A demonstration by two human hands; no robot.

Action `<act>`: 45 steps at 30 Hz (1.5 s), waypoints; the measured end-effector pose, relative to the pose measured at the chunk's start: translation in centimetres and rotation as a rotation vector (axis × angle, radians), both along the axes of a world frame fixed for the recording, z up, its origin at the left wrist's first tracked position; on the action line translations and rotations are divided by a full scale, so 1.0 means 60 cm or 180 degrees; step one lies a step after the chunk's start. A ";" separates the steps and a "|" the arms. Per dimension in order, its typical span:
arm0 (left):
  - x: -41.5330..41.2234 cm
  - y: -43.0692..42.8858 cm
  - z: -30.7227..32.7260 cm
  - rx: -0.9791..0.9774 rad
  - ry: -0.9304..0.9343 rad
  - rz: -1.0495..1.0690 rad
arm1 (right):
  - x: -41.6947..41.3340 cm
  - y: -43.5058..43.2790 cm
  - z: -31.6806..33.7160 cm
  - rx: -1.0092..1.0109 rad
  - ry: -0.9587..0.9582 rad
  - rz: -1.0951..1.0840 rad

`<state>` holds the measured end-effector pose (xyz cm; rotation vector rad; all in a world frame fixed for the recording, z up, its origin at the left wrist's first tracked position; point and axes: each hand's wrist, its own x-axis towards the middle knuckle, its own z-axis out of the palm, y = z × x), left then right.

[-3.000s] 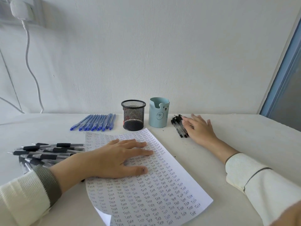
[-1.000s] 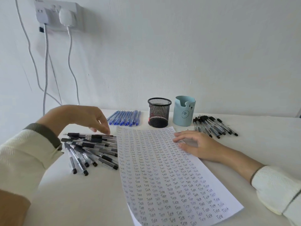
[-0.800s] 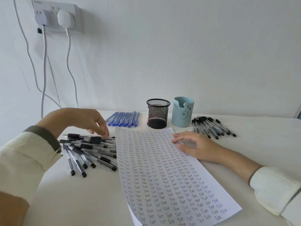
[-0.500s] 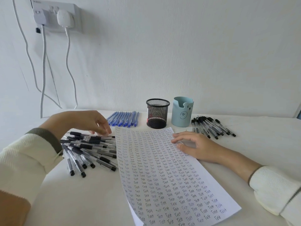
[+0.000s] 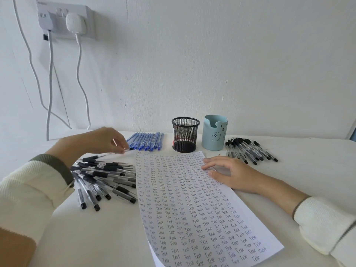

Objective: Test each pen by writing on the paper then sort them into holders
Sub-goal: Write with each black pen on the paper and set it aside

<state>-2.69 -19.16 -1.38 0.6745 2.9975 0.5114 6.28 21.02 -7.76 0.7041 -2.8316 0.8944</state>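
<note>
Head view: left hand (image 5: 105,140) fingers curled down onto blurred clear pen (image 5: 115,152) at far edge of black-grip pen pile (image 5: 104,179); cannot tell if gripped. Right hand (image 5: 229,174) relaxed, flat on white "Test"-covered paper sheet (image 5: 192,212). Beyond hands: black mesh holder (image 5: 185,134), pale-blue bear holder (image 5: 213,133).

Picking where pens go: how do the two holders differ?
The mesh holder is black see-through wire with a plain round rim; the bear holder, to its right, is light blue, solid-walled, with a notched rim and a drawn face. Both stand upright with nothing sticking out.
</note>
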 end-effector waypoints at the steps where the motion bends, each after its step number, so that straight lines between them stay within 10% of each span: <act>1: 0.001 0.002 0.005 0.0065 0.0207 -0.0019 | 0.001 0.000 0.000 0.0001 0.0002 0.0000; 6: 0.037 0.085 0.020 0.1104 0.1291 -0.0548 | 0.004 -0.001 0.002 -0.0004 -0.0020 -0.0033; 15: 0.130 0.243 -0.061 0.0146 0.0967 -0.1840 | 0.005 -0.002 0.003 -0.0083 -0.0117 -0.0012; 34: 0.129 0.238 -0.073 -0.0077 0.0733 -0.0818 | 0.020 -0.020 0.023 0.0154 0.0279 -0.0145; 45: 0.141 0.236 -0.060 -0.0263 0.0336 -0.1066 | 0.015 0.037 0.091 -0.4278 -0.1060 -0.0597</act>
